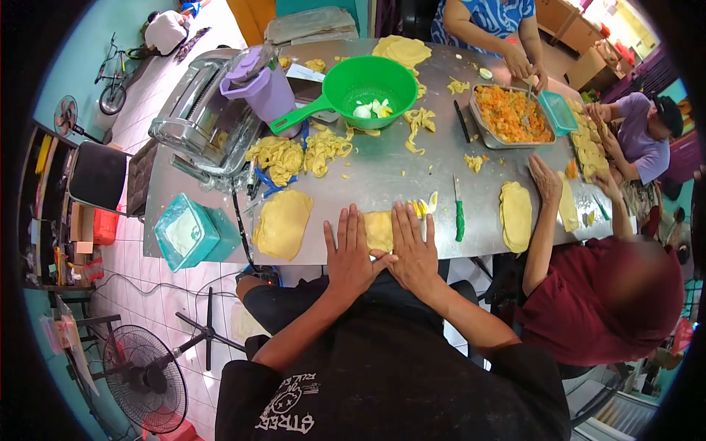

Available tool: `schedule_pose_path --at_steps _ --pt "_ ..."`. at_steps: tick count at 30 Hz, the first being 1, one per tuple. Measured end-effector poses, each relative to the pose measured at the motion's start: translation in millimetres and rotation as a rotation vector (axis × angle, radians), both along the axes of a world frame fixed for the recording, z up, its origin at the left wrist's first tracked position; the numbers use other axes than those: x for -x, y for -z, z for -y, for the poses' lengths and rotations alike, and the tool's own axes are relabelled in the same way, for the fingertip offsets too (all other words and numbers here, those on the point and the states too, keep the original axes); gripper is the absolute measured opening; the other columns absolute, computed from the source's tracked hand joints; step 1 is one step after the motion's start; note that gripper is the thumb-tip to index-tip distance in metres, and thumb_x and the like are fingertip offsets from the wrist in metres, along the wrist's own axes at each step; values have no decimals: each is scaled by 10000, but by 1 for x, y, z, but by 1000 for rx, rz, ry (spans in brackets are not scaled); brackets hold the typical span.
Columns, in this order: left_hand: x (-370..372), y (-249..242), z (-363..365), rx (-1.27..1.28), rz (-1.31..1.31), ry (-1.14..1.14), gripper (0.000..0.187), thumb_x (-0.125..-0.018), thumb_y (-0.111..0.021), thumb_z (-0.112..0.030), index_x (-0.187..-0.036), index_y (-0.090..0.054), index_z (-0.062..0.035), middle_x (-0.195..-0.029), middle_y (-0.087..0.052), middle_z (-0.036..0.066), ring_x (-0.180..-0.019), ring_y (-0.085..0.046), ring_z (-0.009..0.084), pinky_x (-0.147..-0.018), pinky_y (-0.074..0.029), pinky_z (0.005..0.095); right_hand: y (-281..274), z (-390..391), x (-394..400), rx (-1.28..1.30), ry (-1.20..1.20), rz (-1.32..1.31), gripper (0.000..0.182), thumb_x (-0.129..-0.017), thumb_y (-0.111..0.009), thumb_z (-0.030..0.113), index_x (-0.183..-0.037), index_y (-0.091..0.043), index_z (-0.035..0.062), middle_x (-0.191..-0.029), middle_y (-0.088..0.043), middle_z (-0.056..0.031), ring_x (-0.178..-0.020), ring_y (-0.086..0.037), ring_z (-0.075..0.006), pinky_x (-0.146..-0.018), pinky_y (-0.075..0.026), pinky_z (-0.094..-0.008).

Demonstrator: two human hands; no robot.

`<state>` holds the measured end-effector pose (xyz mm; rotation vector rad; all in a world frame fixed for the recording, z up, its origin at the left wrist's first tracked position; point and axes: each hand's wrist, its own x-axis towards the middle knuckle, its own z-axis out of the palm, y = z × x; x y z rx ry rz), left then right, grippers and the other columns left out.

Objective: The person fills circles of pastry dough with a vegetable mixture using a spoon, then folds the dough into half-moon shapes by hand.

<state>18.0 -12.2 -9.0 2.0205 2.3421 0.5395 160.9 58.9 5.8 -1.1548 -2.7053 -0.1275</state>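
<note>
Pale-yellow folded dough (379, 231) lies flat near the close edge of the steel counter (346, 192), between left hand (347, 248) and right hand (414, 248), both in contact at its sides; neither is clearly nearer, and its visible strip runs away from the torso, full long axis not determinable under the fingers. Both hands palm-down, fingers extended, thumbs meeting at the dough's near end, nothing gripped. Flat dough sheet (283, 226) left of left hand; egg wedges (424, 208) just beside right fingertips, green-handled knife (460, 220) farther right.
</note>
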Motion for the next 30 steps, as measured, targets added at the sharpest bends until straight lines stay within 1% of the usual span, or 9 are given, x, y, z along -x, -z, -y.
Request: schedule_pose_path --at_steps 9,13,16,18,20,23,26,29,30 --pt "24 -31 -15 50 15 78 933 -880 -496 -704 -1368 -516 90 -1479 -489 189 -1466 -320 349 -1213 -115 594 -25 -39 -1 28 -169 23 745 -866 -556 626 -1225 -659 -19 -1323 -611 -100 -1439 -360 -309 -1194 -171 -601" --pt "25 -30 -12 78 -23 118 874 -878 -508 -682 -1354 -553 50 -1451 -522 171 -1451 -355 326 -1220 -136 570 -41 -38 5 210 -153 215 761 -873 -578 611 -1324 -601 -2 -1420 -549 -95 -1468 -320 -292 -1197 -130 -615" --pt "21 -19 -7 21 -67 135 903 -866 -519 -691 -1369 -540 58 -1469 -507 176 -1455 -349 330 -1219 -146 566 -29 -20 3 22 -164 355 847 -857 -586 630 -1390 -548 -27 -1496 -484 -111 -1483 -300 -288 -1207 -119 -603" --pt "23 -17 -6 -15 -79 136 925 -859 -529 -697 -1369 -536 76 -1475 -503 183 -1460 -343 332 -1218 -157 562 -27 -17 2 72 -133 307 921 -848 -585 649 -1446 -485 -45 -1565 -405 -113 -1495 -281 -286 -1216 -124 -574" --pt "32 -19 -10 209 259 75 910 -908 -497 -671 -1429 -468 73 -1557 -403 182 -1490 -289 337 -1219 -139 563 -28 -16 -3 134 -120 178 944 -843 -580 666 -1448 -475 -51 -1560 -411 -119 -1490 -286 -294 -1225 -124 -559" --pt "15 -7 8 68 83 87 864 -960 -474 -614 -1468 -405 81 -1590 -345 190 -1501 -262 353 -1222 -124 551 -13 -11 -6 111 -101 112 968 -838 -580 680 -1461 -454 -51 -1558 -413 -124 -1481 -297 -304 -1232 -128 -540" --pt "20 -9 2 100 107 117 873 -961 -522 -570 -1509 -320 80 -1593 -308 241 -1491 -262 404 -1216 -151 553 -11 -9 -9 3 -112 106 912 -863 -588 644 -1446 -470 -47 -1535 -434 -130 -1462 -329 -312 -1215 -151 -557" --pt "19 -1 17 -31 336 119 866 -952 -563 -544 -1502 -325 82 -1586 -318 244 -1475 -291 413 -1207 -194 545 -20 -1 -20 111 -110 -56 797 -902 -594 569 -1396 -504 -50 -1485 -478 -143 -1430 -382 -307 -1167 -228 -571" --pt "14 -3 27 17 252 150 828 -956 -591 -497 -1494 -337 78 -1562 -352 244 -1459 -319 408 -1198 -233 535 -18 10 -25 162 -138 -51 785 -912 -595 551 -1407 -490 -49 -1484 -481 -143 -1418 -404 -291 -1156 -245 -572"
